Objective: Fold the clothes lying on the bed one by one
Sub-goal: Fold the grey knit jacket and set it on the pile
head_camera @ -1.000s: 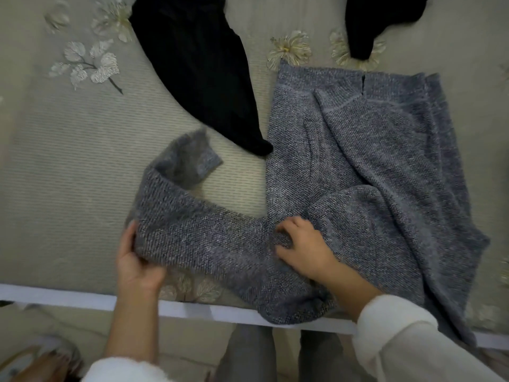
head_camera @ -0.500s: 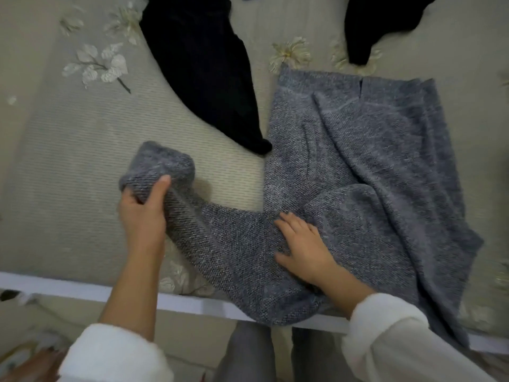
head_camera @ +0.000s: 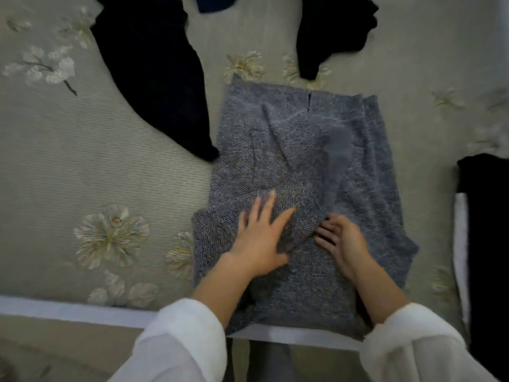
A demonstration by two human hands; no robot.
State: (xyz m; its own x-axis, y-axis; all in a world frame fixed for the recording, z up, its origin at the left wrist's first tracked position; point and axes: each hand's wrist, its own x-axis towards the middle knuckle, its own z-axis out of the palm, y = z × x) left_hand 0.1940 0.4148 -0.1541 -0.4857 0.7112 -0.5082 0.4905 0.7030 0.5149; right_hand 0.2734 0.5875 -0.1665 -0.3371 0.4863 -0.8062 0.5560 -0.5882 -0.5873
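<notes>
grey garment (head_camera: 300, 166): coarse matt knit | bedspread (head_camera: 96, 161): ribbed cloth, embroidered flowers | sleeves (head_camera: 176, 346): soft white cloth

Sweater (head_camera: 297, 166): grey-blue marl knit, speckled light and dark, no print.
Bedspread (head_camera: 82, 161): pale grey-green, fine ribbed stripe, scattered cream and white embroidered flowers with thin dark stems.
Bed edge (head_camera: 68, 310): white band.
Garment at upper left (head_camera: 154, 78): black, plain.
Garment at upper right (head_camera: 333, 31): black, plain.
Cloth at top edge (head_camera: 214, 2): dark blue.
Stack at right edge (head_camera: 487, 216): black over white.
Sleeves (head_camera: 181, 346): white.
</notes>
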